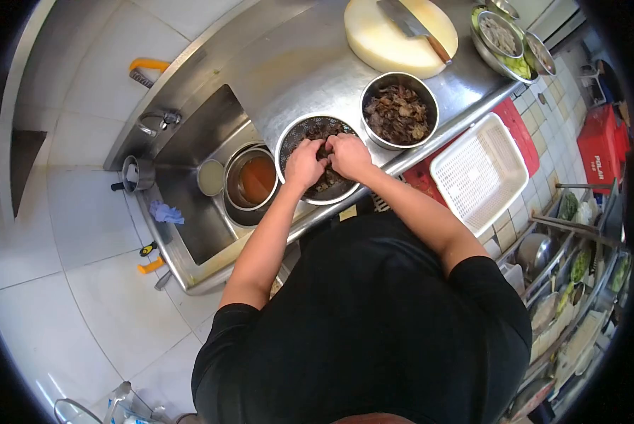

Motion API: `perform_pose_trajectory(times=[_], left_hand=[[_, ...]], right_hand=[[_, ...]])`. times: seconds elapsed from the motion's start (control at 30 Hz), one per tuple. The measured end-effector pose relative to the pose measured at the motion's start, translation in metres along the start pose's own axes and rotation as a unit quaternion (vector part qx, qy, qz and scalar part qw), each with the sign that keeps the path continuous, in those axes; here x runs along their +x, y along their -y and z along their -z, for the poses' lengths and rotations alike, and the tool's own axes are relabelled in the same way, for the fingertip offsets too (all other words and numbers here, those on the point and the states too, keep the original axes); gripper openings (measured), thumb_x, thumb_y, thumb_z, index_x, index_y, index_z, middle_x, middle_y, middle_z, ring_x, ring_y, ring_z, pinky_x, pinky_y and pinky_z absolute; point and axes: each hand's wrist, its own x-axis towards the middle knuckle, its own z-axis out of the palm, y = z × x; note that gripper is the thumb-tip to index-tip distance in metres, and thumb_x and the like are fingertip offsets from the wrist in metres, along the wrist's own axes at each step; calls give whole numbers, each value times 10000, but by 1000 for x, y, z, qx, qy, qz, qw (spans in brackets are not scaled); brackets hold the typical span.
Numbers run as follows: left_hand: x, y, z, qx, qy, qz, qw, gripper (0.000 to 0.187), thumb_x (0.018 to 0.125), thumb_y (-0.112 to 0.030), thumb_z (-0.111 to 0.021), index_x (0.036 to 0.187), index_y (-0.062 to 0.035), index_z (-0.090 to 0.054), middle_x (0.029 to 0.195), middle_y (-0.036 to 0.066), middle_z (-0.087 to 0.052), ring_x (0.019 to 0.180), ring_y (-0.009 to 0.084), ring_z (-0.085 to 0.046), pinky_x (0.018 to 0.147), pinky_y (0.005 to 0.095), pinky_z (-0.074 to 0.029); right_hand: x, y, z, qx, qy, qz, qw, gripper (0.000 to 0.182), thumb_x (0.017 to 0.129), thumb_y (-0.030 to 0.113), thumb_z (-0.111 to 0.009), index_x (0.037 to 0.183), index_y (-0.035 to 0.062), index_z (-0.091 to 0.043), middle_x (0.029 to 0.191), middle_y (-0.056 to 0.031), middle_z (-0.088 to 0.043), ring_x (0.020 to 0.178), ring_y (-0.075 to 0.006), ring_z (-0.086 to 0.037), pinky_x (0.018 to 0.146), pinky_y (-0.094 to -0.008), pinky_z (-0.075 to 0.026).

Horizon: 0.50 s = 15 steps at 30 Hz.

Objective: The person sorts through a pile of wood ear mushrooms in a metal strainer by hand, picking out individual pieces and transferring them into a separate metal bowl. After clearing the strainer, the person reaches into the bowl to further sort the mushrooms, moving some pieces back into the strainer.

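Note:
A perforated metal colander (289, 138) stands on the steel counter beside the sink, with dark brown, leafy-looking pieces (329, 178) inside. My left hand (306, 164) and my right hand (349, 155) are both over it, close together, fingers curled in among the pieces. What the fingertips pinch is small and partly hidden, but it looks like the same dark pieces. Just right of the colander, a round steel pot (400, 111) holds more of these brown pieces.
A cleaver (410, 25) lies on a thick round cutting board (363, 35) behind the pot. The sink (197, 205) at left holds pots with liquid. A white plastic basket (479, 173) sits beyond the counter's right edge. Food bowls (501, 35) stand at the far right corner.

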Motion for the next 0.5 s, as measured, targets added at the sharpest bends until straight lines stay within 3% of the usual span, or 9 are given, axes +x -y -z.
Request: perform_pose_trajectory(times=[0.03,0.13,0.2,0.27,0.3,0.33,0.43,0.5], left_hand=[[0,0,-1,35,12,-9,999,417,812,-200,-778,1207,-147,-658,1084,113,-635,992,342,-655,859,455,-538],[0,3,-5,38,10,-13,999,358,818,-203,-775,1156,-150,-667,1093,105,-621,1028,351,-652,871,470,-543],[1,5,-6,30,-24,-19,999,378,815,-179,-786,1171,-126,-673,1057,114,-650,940,311,-678,829,423,-558],[1,8,-2,-107,-23,-3,994,425,812,-164,-792,1217,-119,-670,1040,122,-673,863,263,-683,808,374,-560],[1,8,2,-174,-21,4,985,448,811,-157,-794,1239,-115,-668,1032,126,-685,824,238,-685,797,349,-560],[-2,5,9,-218,10,26,976,485,881,-114,-752,1345,-73,-617,1065,114,-722,806,160,-681,785,292,-553],[-10,-3,13,-541,35,45,839,441,963,-81,-671,1391,-37,-573,1129,82,-719,893,138,-685,807,290,-561],[-13,-10,21,-537,32,28,842,411,1013,-78,-609,1410,3,-540,1174,79,-704,962,148,-687,844,288,-565]], right_hand=[[4,-1,-4,14,20,-6,1000,295,819,142,-726,1086,48,-643,1057,-185,-687,1034,-352,-661,902,-449,-525],[-1,-8,-17,73,-57,13,996,303,793,13,-679,1092,7,-627,1038,-187,-684,950,-336,-675,858,-436,-533],[-2,-12,-15,235,-38,-35,971,307,790,-35,-661,1092,4,-623,1017,-149,-685,905,-274,-672,826,-386,-536],[-5,-15,-4,373,-37,-81,923,287,825,-3,-666,1112,-2,-646,1009,-133,-689,846,-239,-674,811,-350,-538],[-8,-11,8,364,-52,-73,927,323,834,18,-683,1153,1,-639,1001,-124,-690,824,-221,-664,797,-340,-537],[-10,-7,18,355,-67,-64,930,360,844,38,-701,1195,4,-633,994,-115,-691,802,-202,-655,782,-330,-537],[-20,7,44,369,-58,-58,926,367,873,120,-751,1212,10,-661,962,-115,-702,718,-160,-639,712,-313,-535],[-28,20,61,337,-50,-47,939,308,875,124,-750,1149,-1,-687,950,-122,-705,697,-155,-642,692,-314,-534]])
